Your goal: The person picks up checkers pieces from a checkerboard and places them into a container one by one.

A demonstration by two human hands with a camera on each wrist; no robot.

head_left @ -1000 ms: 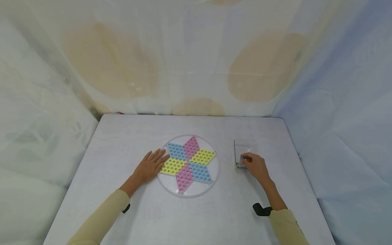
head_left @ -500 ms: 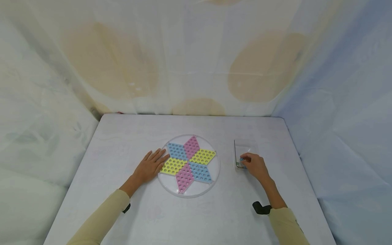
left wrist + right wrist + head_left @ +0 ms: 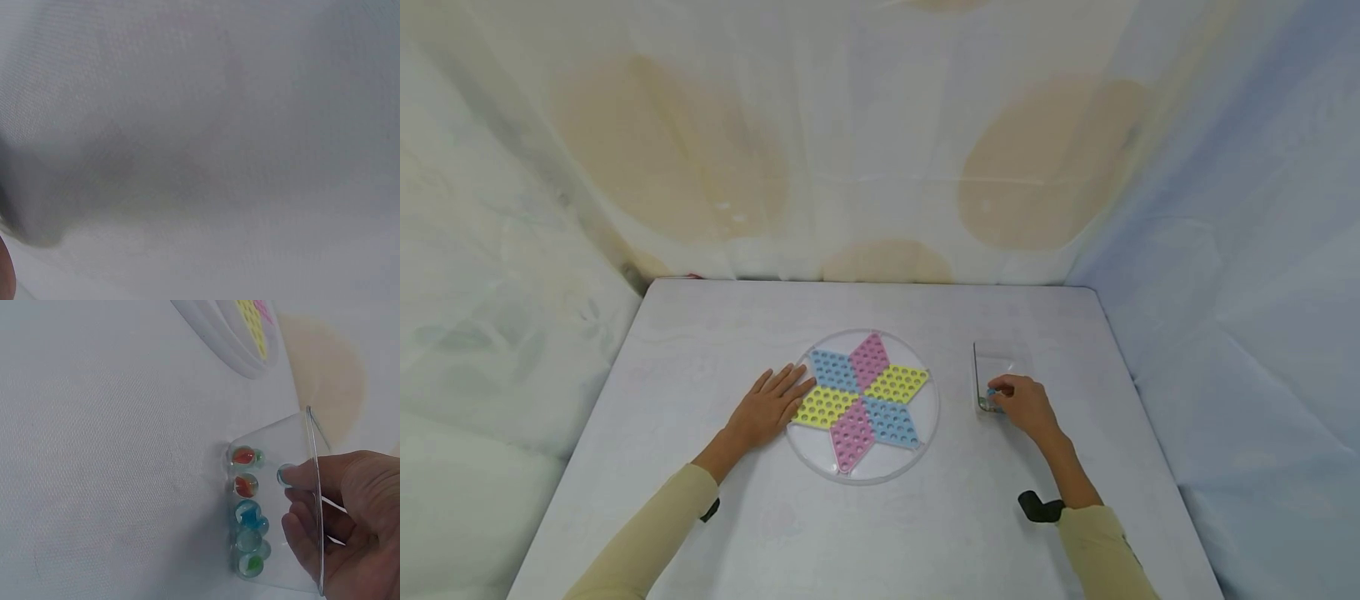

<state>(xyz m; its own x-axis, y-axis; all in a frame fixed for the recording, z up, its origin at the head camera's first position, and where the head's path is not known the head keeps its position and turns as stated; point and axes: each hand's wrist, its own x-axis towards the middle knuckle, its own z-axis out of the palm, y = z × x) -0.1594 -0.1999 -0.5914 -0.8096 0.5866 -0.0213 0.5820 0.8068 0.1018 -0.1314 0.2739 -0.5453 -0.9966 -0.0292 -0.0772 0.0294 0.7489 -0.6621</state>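
A round Chinese checkers board (image 3: 861, 396) with pink, yellow and blue star points lies mid-table. My left hand (image 3: 767, 410) rests flat on its left edge, fingers spread. To the right stands a clear plastic box (image 3: 1000, 354). Reaching into it over the rim, my right hand (image 3: 1028, 408) pinches a blue-tinted glass marble (image 3: 285, 475) between thumb and finger. Below that marble, several others sit along the box bottom, among them an orange-red marble (image 3: 245, 485), a blue marble (image 3: 248, 514) and a green marble (image 3: 251, 565). The left wrist view shows mostly blurred white cloth.
A white cloth-covered table (image 3: 880, 542) carries the board and box. Patterned curtains (image 3: 880, 167) hang behind it and on both sides. Black straps sit on both wrists, the right strap (image 3: 1040, 507) being plainer to see.
Hardly anything differs. My right forearm has shifted very slightly forward, with the fingers still at the box. The left hand and the board have stayed in place.
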